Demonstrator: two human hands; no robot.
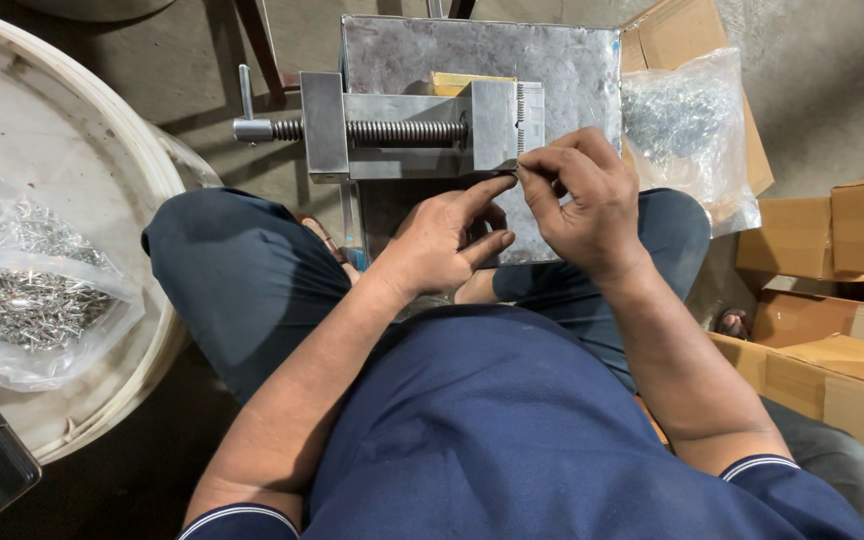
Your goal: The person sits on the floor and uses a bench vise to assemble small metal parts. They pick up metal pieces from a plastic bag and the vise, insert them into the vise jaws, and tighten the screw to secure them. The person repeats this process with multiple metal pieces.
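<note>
Your left hand and right hand meet just in front of the metal vise, fingertips pinched together on a tiny metal piece right at the vise's toothed jaw. It is too small to tell its shape. Your left forefinger stretches out to it with the other fingers loosely curled; your right hand is curled tight, thumb and forefinger closed on the piece.

To your left, a clear plastic bag of small silvery metal parts lies on a round, off-white drum lid. To your right, a second clear bag of similar parts leans against a brown cardboard flap. More plain brown cardboard boxes are stacked along the right edge, close to your knee.

The vise sits on a scuffed grey steel block, its screw handle pointing left. You sit cross-legged on a dusty grey concrete floor, knees on either side of the block.
</note>
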